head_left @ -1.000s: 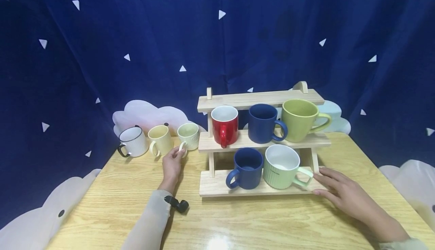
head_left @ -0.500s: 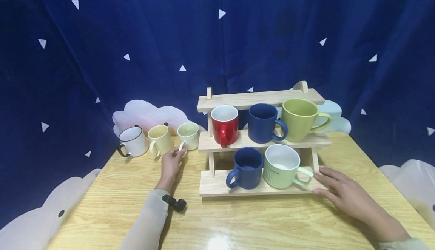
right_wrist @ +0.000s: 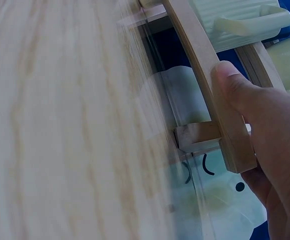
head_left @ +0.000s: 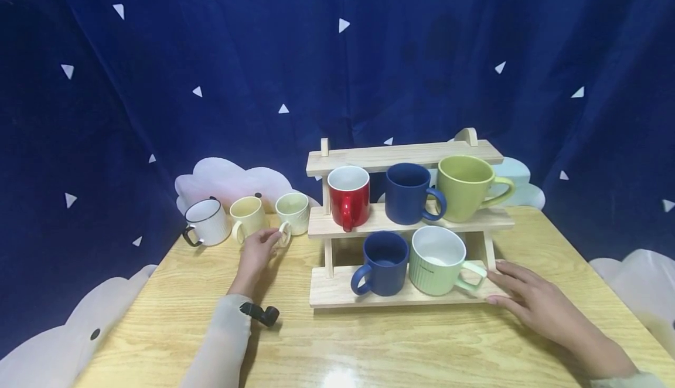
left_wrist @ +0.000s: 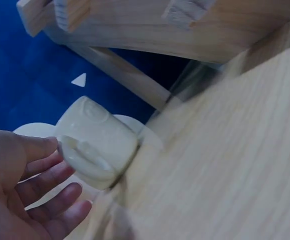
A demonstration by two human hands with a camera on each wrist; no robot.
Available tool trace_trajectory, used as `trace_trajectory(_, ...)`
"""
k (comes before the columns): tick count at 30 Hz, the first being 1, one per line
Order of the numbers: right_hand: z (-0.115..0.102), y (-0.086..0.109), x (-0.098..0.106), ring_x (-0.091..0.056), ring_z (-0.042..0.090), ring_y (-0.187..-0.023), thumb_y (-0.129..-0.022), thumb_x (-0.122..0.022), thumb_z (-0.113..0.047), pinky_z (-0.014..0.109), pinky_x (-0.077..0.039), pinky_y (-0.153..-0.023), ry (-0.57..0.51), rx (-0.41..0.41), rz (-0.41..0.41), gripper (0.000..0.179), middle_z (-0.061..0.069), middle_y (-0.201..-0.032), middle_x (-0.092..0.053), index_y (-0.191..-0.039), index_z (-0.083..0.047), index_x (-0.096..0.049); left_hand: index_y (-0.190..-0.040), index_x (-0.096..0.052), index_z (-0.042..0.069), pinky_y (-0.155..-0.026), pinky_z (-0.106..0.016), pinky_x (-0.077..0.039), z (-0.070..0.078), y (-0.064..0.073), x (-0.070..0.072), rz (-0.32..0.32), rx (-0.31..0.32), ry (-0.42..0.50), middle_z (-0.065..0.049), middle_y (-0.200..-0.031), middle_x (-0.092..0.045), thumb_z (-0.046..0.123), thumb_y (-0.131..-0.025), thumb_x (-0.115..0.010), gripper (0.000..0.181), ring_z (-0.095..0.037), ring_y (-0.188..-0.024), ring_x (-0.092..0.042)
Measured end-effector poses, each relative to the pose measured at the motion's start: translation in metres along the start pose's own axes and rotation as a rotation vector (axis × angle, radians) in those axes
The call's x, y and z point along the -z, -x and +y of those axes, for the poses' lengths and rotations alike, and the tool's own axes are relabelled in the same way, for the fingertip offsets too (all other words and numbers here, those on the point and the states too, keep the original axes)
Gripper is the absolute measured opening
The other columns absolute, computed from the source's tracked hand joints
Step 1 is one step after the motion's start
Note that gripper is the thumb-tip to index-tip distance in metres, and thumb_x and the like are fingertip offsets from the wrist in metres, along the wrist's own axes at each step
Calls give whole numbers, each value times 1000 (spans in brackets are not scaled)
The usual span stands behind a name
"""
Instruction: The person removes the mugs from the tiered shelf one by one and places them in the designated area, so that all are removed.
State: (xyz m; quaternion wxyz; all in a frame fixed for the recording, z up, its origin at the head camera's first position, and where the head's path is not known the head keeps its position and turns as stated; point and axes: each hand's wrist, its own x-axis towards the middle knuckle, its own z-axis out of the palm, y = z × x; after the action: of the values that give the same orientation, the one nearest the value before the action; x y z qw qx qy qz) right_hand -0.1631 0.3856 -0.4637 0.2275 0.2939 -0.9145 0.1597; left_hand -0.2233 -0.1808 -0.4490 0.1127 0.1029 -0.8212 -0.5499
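My left hand (head_left: 256, 252) is beside the handle of a small pale green mug (head_left: 293, 213) on the table. In the left wrist view, its fingers (left_wrist: 47, 187) are spread loosely and the thumb tip is close to the handle; whether it touches cannot be told. My right hand (head_left: 532, 300) grips the right end of the bottom board of a tiered wooden shelf (head_left: 337, 289), thumb (right_wrist: 228, 70) on the board and fingers partly hidden behind it. A blue mug (head_left: 387, 268) and a ribbed light green mug (head_left: 435, 265) stand on that board.
On the middle board stand a red mug (head_left: 350, 200), another blue mug (head_left: 406, 197) and a large olive-green mug (head_left: 461, 191). A yellow mug (head_left: 250, 215) and a black-rimmed white mug (head_left: 210, 224) stand left of the pale green mug. A blue curtain (head_left: 337, 83) hangs behind.
My left hand has drawn slightly left, its fingers coming off the small pale green mug's handle. The mugs and my right hand have stayed in place.
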Motion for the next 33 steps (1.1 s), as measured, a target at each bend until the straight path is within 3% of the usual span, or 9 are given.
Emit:
trace_trajectory(5,1,1,0,-55,39,-115,-77,-82,-34,25,-26,-113,-2,-4,1,52,11,-133,-57,-124,-15,-68,-125,-62,0,-91,-46,-51,8,2,9,4,-37,-80,-21,-125,-62,26,-101,-57,36,-36,-108,-61)
trace_trajectory(9,0,1,0,-54,39,-115,-78,-81,-35,33,-33,-109,0,-9,-2,52,11,-133,-57,-124,-16,-68,-126,-61,0,-95,-49,-47,17,3,14,4,-63,-99,-21,-125,-62,28,-101,-56,38,-38,-112,-59)
trace_trajectory(14,1,0,-1,-55,38,-114,-77,-82,-34,22,-24,-113,4,7,8,52,11,-131,-58,-124,-15,-68,-123,-64,0,-100,-49,-43,29,5,15,15,-135,-119,-21,-121,-65,27,-100,-58,36,-34,-116,-58)
trace_trajectory(18,1,0,-2,-55,38,-114,-76,-82,-33,15,-15,-113,4,21,19,53,12,-131,-59,-123,-14,-69,-121,-65,-1,-99,-47,-45,41,11,13,15,-195,-97,-21,-117,-66,24,-98,-62,35,-33,-112,-60)
trace_trajectory(24,1,0,-2,-55,38,-114,-77,-82,-33,14,-15,-113,1,16,13,52,11,-131,-58,-124,-15,-68,-123,-64,-1,-98,-44,-46,57,19,11,-30,-243,-22,-19,-119,-66,27,-97,-64,38,-31,-112,-61)
trace_trajectory(33,1,0,-1,-55,38,-115,-77,-82,-34,15,-17,-112,2,4,9,52,11,-131,-58,-123,-15,-69,-122,-65,0,-96,-44,-47,85,36,7,-109,-283,20,-17,-118,-66,24,-96,-65,36,-29,-111,-61)
